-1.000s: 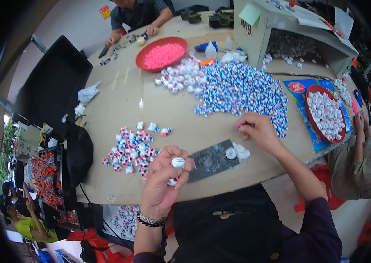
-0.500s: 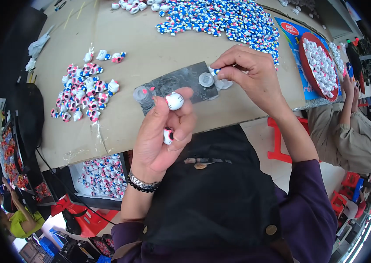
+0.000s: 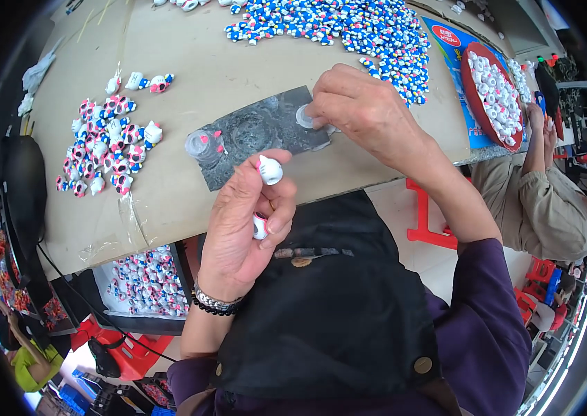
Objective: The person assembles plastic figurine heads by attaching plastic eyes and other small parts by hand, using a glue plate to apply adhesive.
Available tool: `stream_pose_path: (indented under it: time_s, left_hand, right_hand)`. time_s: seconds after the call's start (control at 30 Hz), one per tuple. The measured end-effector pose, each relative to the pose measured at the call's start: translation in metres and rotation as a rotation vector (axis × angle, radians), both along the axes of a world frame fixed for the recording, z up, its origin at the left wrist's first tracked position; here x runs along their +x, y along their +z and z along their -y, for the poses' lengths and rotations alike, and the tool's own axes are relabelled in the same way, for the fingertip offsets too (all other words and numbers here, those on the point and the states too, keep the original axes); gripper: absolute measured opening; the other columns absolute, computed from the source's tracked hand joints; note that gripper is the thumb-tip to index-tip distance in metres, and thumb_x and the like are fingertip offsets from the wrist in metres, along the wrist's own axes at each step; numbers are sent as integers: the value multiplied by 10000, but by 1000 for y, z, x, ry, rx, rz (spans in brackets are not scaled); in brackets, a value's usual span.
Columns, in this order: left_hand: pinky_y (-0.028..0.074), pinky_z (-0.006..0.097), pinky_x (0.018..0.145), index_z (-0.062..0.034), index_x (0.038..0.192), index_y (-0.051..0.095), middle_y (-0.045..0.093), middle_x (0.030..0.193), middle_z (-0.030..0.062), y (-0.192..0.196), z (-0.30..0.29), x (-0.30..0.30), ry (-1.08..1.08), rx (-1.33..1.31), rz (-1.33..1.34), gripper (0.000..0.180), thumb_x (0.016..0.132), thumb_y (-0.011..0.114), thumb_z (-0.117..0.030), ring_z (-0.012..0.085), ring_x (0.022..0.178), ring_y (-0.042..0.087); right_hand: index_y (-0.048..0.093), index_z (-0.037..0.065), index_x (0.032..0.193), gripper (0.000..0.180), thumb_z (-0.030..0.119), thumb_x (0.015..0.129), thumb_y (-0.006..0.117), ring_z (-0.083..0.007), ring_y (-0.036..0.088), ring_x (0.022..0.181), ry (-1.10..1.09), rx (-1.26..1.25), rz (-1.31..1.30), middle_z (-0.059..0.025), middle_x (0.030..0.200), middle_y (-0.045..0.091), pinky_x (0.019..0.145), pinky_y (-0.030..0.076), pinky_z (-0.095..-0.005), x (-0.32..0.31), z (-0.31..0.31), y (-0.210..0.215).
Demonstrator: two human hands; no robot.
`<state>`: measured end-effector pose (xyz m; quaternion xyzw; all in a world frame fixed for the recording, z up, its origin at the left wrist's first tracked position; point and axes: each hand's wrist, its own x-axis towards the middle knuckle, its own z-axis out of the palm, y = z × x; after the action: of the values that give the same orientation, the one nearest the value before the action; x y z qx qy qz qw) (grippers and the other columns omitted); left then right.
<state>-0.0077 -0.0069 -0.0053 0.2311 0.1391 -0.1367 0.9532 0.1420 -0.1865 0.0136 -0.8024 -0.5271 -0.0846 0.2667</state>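
Note:
My left hand (image 3: 238, 225) is closed with the palm up, pinching a white toy cat head (image 3: 270, 170) with pink trim between thumb and fingertips. A second toy cat head (image 3: 259, 226) with a dark opening sits lower in the same fingers. My right hand (image 3: 366, 111) is pinched and turned down at a small round pale cap (image 3: 304, 116) on the right end of a dark, smeared board (image 3: 252, 128). The small blue-and-white toy body it gripped half a second ago is hidden behind its fingers now. Another round clear cap (image 3: 200, 143) and pink bits lie at the board's left end.
Several toy figures (image 3: 106, 142) lie grouped on the left of the table (image 3: 168, 201). A big pile of blue-and-white toy bodies (image 3: 356, 31) covers the back. At right stands a red bowl (image 3: 472, 90) of white heads, near another person's hands (image 3: 542, 128). A filled tray (image 3: 144, 284) is below the table edge.
My right hand has moved onto the pale cap, and its fingers now hide the blue-and-white toy body. The head in my left fingers has been turned slightly. The whole view has shifted a little.

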Motion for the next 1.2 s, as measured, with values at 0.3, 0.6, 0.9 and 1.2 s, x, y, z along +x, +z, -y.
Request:
stream_pose_path:
  time_s: [0.3, 0.6, 0.9, 1.2]
  left_hand:
    - [325, 185, 396, -9, 1251, 510, 629, 969, 104, 3, 0, 0, 25, -33, 8, 346, 1022, 455, -262, 89, 587, 437]
    - [301, 173, 420, -48, 1188, 517, 599, 975, 67, 7, -1, 14, -7, 181, 116, 314, 984, 552, -284, 59, 609, 462]
    - [301, 174, 427, -43, 1184, 507, 606, 992, 50, 9, 21, 29, 114, 252, 140, 297, 987, 553, -260, 48, 585, 442]
    - [293, 174, 434, -31, 1177, 488, 529, 779, -21, 3, 21, 29, 168, 461, 263, 300, 972, 582, -230, 30, 580, 420]
  right_hand:
    - [541, 53, 695, 91, 68, 692, 630, -187, 567, 818, 55, -160, 224, -28, 756, 500, 552, 484, -351, 2, -11, 11]
    - [690, -32, 916, 83, 5, 843, 671, -64, 557, 621, -300, 473, -999, -39, 772, 615, 458, 432, -196, -4, 3, -2]
    - [665, -51, 921, 70, -30, 863, 631, -78, 560, 587, -249, 814, -1171, -73, 841, 604, 401, 416, -185, -39, -12, 11]
    - [680, -44, 879, 60, -66, 827, 661, -72, 559, 590, -204, 626, -929, -77, 884, 590, 434, 418, -178, -45, -16, 12]
